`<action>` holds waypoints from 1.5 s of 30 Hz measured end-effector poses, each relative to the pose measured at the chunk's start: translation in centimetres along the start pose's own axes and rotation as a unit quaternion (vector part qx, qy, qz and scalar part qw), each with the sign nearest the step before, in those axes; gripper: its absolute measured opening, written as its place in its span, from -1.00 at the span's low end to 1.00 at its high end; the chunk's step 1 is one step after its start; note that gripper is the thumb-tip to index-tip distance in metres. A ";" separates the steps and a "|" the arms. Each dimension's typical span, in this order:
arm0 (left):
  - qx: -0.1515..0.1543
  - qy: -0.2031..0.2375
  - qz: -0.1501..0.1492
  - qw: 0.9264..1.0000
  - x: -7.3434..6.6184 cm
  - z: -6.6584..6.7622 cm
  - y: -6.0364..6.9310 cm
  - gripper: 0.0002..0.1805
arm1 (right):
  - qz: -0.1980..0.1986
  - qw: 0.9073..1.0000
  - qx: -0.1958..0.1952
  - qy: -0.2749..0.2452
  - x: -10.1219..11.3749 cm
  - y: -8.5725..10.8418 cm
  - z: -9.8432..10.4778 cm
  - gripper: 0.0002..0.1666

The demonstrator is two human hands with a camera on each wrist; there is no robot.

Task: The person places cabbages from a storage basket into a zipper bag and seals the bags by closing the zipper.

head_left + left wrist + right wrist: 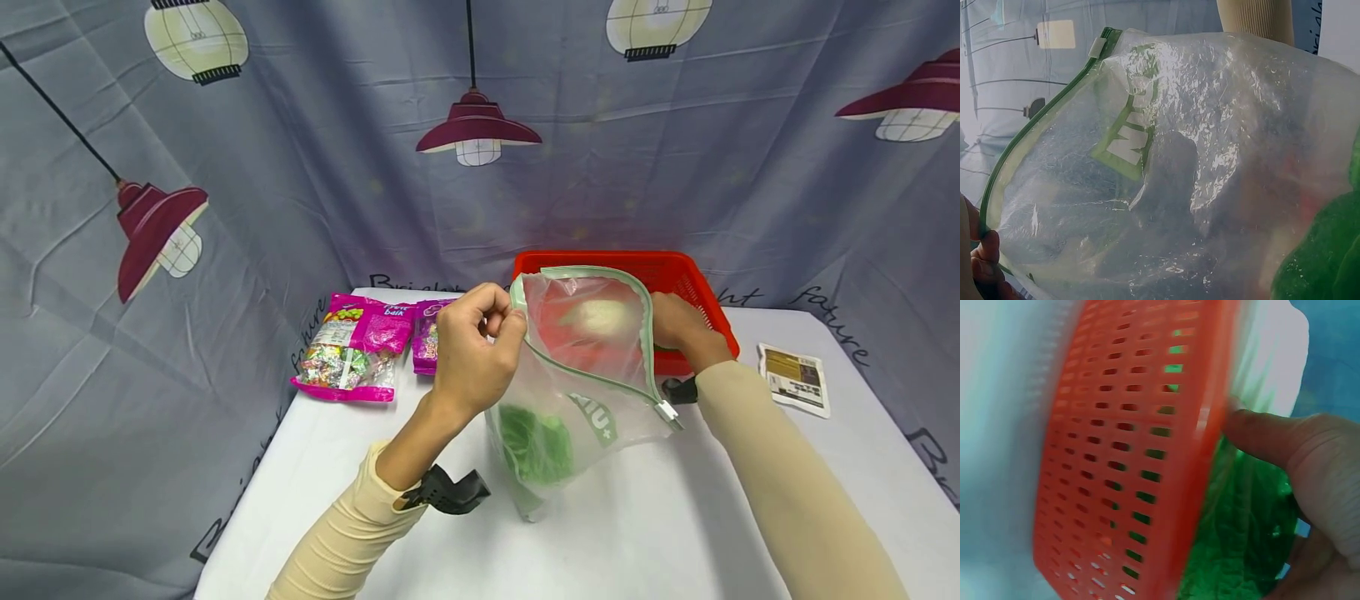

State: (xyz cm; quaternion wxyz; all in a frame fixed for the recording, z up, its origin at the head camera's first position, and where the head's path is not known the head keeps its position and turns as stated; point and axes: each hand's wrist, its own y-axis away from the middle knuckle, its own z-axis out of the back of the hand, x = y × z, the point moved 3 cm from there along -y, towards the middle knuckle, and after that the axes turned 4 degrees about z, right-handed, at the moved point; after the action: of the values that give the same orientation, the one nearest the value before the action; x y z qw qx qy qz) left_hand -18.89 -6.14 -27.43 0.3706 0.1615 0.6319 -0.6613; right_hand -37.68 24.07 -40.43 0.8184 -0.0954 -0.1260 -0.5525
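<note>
The left hand (476, 346) pinches the green rim of a zip bag (558, 387) between thumb and curled fingers, holding it up by one side, its mouth agape. A green vegetable (534, 446) sits in the bag's lower part. The right hand (675, 321) is at the red basket (707, 292) behind the bag, thumb and fingers around a cabbage (1241, 515) — white stalk, green leaves — that lies in it. On the table (585, 554), two candy bags (352, 350) lie at the left and a flat packet (795, 379) at the right.
</note>
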 end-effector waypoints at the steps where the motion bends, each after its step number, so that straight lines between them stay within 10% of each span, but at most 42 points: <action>1: 0.000 -0.001 0.001 1.000 0.0 0.0 0.0 -0.81 | 0.003 1.000 -0.008 0.003 0.1 0.0 0.2 -0.74; 24: 0.004 -0.002 -0.003 1.000 0.3 -0.4 -0.1 -0.82 | 0.072 0.977 -0.198 -0.021 5.1 4.1 10.0 -0.20; 45: 0.005 0.006 0.003 1.000 0.4 -0.3 0.0 -0.81 | 0.218 0.907 -0.359 -0.024 12.2 9.7 15.8 -0.20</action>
State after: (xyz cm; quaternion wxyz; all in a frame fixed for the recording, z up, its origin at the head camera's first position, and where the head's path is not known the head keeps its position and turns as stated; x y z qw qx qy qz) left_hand -19.21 -5.99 -27.77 0.3681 0.1694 0.6301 -0.6624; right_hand -25.86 21.62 -21.73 0.8255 -0.4216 0.0853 -0.3655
